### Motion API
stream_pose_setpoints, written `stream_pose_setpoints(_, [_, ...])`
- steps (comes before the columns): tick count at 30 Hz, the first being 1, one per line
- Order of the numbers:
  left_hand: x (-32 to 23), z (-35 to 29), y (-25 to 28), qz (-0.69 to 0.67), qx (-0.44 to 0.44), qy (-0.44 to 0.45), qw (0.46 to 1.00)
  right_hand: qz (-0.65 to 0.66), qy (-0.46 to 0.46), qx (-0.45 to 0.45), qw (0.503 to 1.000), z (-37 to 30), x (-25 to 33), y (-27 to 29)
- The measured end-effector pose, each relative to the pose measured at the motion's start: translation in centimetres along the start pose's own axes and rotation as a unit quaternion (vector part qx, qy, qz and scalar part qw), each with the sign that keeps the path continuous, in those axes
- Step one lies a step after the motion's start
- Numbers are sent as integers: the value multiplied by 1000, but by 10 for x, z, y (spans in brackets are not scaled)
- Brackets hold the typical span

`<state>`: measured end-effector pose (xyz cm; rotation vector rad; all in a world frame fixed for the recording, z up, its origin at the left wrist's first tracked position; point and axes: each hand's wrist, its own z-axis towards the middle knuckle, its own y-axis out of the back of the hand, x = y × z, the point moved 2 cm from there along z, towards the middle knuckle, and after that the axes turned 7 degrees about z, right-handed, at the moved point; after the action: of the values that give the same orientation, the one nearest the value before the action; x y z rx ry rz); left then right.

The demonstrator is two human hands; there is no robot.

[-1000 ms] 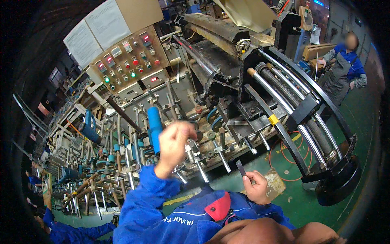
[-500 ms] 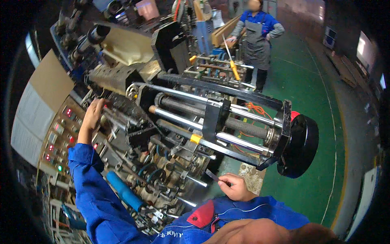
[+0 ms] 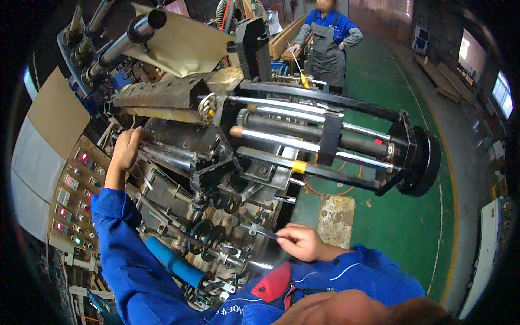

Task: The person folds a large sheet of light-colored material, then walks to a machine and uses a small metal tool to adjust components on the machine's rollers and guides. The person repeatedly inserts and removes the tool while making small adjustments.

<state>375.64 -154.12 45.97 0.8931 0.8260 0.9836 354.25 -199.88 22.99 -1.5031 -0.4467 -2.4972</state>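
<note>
My left hand (image 3: 128,147) is at the left end of a greasy metal bar (image 3: 168,155), beside a dark roller (image 3: 184,135). Its fingers curl downward there, and what lies under the fingertips is hidden. Closer to my body, my right hand (image 3: 301,241) is closed, pinching a thin, flat metal strip (image 3: 264,232) between thumb and fingers. The strip points left over the machine's lower shafts and is partly blurred. Beyond both hands stretches a black frame (image 3: 338,176) with chrome rods and a threaded screw (image 3: 287,128), ending in a black handwheel (image 3: 425,162).
A control panel (image 3: 73,189) with lit displays and knobs stands left, beside a blue roller (image 3: 173,262). Metal rollers (image 3: 124,46) and a yellowish sheet (image 3: 184,46) rise behind. A person in a grey apron (image 3: 327,51) stands by the machine at the back. Green floor (image 3: 392,216) lies right.
The whole view has shifted, so the black frame and handwheel sit further right. My right hand, with the strip, is slightly further left and higher. My left hand stays by the roller, fingers more curled.
</note>
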Motion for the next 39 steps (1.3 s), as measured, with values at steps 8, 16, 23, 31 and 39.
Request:
stream_pose_setpoints(8, [27, 5, 15, 68, 40, 29, 996, 56, 40, 62, 996, 64, 17, -68])
stream_pose_setpoints(16, [45, 8, 0, 117, -37, 96, 988, 90, -46, -21, 995, 62, 5, -78])
stream_pose_setpoints(23, [26, -2, -8, 14, -46, -23, 999, 162, -195, 18, 967, 136, -21, -155])
stream_pose_setpoints(31, [55, -14, -9, 7, -181, -17, 983, 474, -123, -156, 858, 252, -18, -247])
stream_pose_setpoints(39, [69, -18, -13, -68, -175, 30, 982, 243, 27, -283, 928, 329, -24, -269])
